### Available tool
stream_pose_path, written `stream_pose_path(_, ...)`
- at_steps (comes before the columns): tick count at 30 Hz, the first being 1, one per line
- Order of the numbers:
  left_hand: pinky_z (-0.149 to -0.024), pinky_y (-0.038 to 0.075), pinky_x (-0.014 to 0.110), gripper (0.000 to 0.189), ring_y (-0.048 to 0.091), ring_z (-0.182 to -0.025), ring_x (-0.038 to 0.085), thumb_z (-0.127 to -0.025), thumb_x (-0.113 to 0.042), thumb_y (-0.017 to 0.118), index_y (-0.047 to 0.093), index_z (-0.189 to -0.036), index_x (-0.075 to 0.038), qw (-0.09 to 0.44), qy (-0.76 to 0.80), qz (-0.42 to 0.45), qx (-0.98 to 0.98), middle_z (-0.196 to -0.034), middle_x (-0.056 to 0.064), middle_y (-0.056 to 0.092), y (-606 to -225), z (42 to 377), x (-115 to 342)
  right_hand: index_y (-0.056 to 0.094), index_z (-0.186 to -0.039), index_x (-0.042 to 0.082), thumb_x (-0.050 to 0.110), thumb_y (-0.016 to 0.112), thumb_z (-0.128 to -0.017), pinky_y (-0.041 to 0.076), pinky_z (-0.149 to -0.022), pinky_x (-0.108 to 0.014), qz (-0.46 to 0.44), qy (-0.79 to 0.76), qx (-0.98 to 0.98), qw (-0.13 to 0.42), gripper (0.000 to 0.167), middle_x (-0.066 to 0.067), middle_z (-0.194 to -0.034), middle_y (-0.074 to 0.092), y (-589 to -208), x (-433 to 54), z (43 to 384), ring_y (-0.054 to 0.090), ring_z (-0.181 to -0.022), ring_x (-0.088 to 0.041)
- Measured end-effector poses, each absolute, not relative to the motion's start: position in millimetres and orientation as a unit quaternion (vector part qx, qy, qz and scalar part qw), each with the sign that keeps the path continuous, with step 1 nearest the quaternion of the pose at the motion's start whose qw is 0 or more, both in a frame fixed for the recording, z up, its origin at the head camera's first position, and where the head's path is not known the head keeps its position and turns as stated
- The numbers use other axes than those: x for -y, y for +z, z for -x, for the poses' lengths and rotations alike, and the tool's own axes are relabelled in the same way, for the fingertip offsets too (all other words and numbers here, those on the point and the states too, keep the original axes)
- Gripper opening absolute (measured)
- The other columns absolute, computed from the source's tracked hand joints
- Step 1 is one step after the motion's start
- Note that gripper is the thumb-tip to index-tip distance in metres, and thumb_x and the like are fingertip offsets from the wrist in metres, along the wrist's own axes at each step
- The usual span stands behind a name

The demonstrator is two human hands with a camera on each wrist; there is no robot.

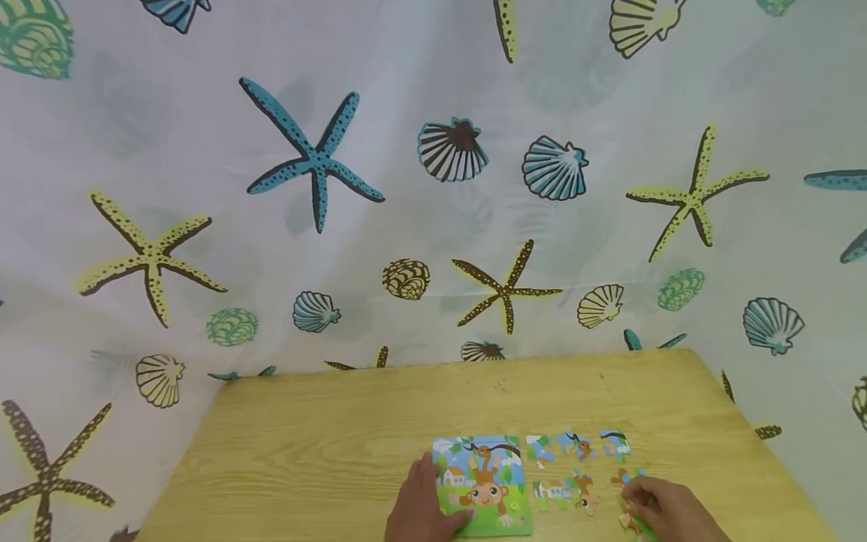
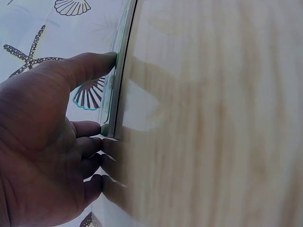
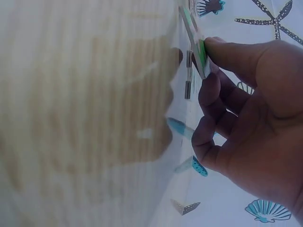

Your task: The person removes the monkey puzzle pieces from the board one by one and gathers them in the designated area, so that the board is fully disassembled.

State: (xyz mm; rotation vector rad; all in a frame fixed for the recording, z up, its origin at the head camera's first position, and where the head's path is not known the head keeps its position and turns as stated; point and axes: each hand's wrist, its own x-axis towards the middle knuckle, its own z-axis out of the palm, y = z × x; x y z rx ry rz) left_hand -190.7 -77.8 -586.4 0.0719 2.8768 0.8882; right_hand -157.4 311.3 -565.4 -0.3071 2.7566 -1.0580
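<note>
A square picture board (image 1: 484, 482) with a cartoon monkey lies on the table. My left hand (image 1: 423, 500) holds its lower left corner, thumb over the lower part and fingers along the left edge. In the left wrist view the thumb and index finger of that hand (image 2: 52, 137) touch the board's edge (image 2: 112, 101). To the right, my right hand (image 1: 667, 508) pinches a jigsaw piece (image 3: 201, 54), partly green, between thumb and index finger; it stands tilted in the right wrist view. Other jigsaw pieces (image 1: 552, 493) lie in loose rows between board and right hand.
The wooden table (image 1: 305, 452) stretches left of and behind the board. A white cloth (image 1: 379, 248) printed with starfish and shells hangs behind the table and on both sides. A jigsaw piece (image 1: 626, 476) lies close beyond the right fingertips.
</note>
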Motion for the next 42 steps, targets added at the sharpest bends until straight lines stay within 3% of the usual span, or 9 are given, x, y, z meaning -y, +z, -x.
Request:
stream_pose_path(5,-0.112,0.033,0.058,0.096,0.029,-0.143,0.043,-0.073,-0.056,0.077,0.041,-0.14,0.003,0.062,0.285,-0.042,-0.956,-0.156,0.022,0.028,-581,190,85,0.066,-0.097,0.013,0.015,0.071,-0.085,0.048,-0.06,-0.021,0.07,-0.352,-0.929,0.088,0.013,0.005,-0.082,0.064,-563,-301,162,0.055,-0.07,0.002)
stream_pose_path(10,-0.114,0.029,0.059,0.093,0.026,-0.144,0.044,-0.077,-0.052,0.075,0.04,-0.14,0.006,0.06,0.3,-0.055,-0.951,-0.156,0.024,0.026,-570,185,86,0.067,-0.099,0.014,0.013,0.072,-0.085,0.05,-0.064,-0.022,0.043,-0.337,-0.937,0.087,0.016,0.006,-0.09,0.065,-556,-294,161,0.057,-0.074,-0.001)
stream_pose_path(14,-0.113,0.03,0.06,0.093,0.026,-0.144,0.043,-0.077,-0.053,0.074,0.039,-0.141,0.005,0.055,0.301,-0.059,-0.95,-0.156,0.023,0.026,-566,183,84,0.068,-0.102,0.012,0.015,0.068,-0.089,0.052,-0.067,-0.022,0.089,-0.343,-0.933,0.064,0.013,0.006,-0.09,0.066,-549,-275,162,0.056,-0.076,0.001)
stream_pose_path(15,-0.112,0.03,0.06,0.092,0.026,-0.144,0.043,-0.077,-0.052,0.074,0.039,-0.141,0.004,0.054,0.3,-0.058,-0.951,-0.156,0.022,0.027,-566,183,83,0.068,-0.103,0.012,0.015,0.067,-0.09,0.054,-0.076,-0.027,0.109,-0.34,-0.932,0.058,0.014,0.006,-0.09,0.065,-548,-266,163,0.055,-0.076,0.001)
stream_pose_path(21,-0.114,0.029,0.06,0.076,0.025,-0.146,0.04,-0.083,-0.037,0.069,0.039,-0.143,-0.001,0.072,0.301,-0.039,-0.95,-0.158,0.018,0.025,-567,182,81,0.068,-0.114,0.011,0.022,0.069,-0.088,0.052,-0.077,-0.027,0.201,-0.314,-0.927,0.049,0.028,0.007,-0.098,0.06,-547,-196,174,0.054,-0.081,-0.003)
stream_pose_path(25,-0.115,0.027,0.06,0.072,0.023,-0.147,0.039,-0.08,-0.026,0.065,0.039,-0.142,-0.003,0.084,0.306,-0.037,-0.948,-0.16,0.016,0.024,-567,180,80,0.064,-0.124,0.009,0.027,0.069,-0.089,0.043,-0.064,-0.018,0.236,-0.303,-0.92,0.078,0.04,0.005,-0.1,0.053,-550,-163,175,0.047,-0.076,-0.003)
stream_pose_path(29,-0.113,0.027,0.063,0.073,0.024,-0.146,0.04,-0.078,-0.023,0.066,0.039,-0.142,-0.002,0.091,0.314,-0.043,-0.944,-0.159,0.017,0.024,-566,177,80,0.063,-0.128,0.012,0.03,0.068,-0.088,0.036,-0.068,-0.025,0.233,-0.286,-0.924,0.101,0.044,0.007,-0.098,0.047,-553,-145,173,0.041,-0.073,-0.003)
stream_pose_path(37,-0.113,0.028,0.062,0.076,0.024,-0.146,0.04,-0.079,-0.023,0.067,0.036,-0.144,-0.001,0.086,0.323,-0.047,-0.941,-0.158,0.019,0.025,-563,176,82,0.066,-0.116,0.011,0.034,0.072,-0.081,0.037,-0.064,-0.026,0.223,-0.225,-0.947,0.058,0.042,0.008,-0.096,0.049,-554,-125,172,0.043,-0.073,-0.003)
stream_pose_path(42,-0.114,0.028,0.06,0.073,0.025,-0.145,0.04,-0.079,-0.024,0.066,0.038,-0.142,0.001,0.087,0.317,-0.054,-0.943,-0.158,0.021,0.025,-564,177,83,0.065,-0.107,0.013,0.032,0.073,-0.079,0.041,-0.064,-0.026,0.205,-0.237,-0.947,0.073,0.034,0.007,-0.096,0.05,-555,-122,174,0.047,-0.076,-0.004)
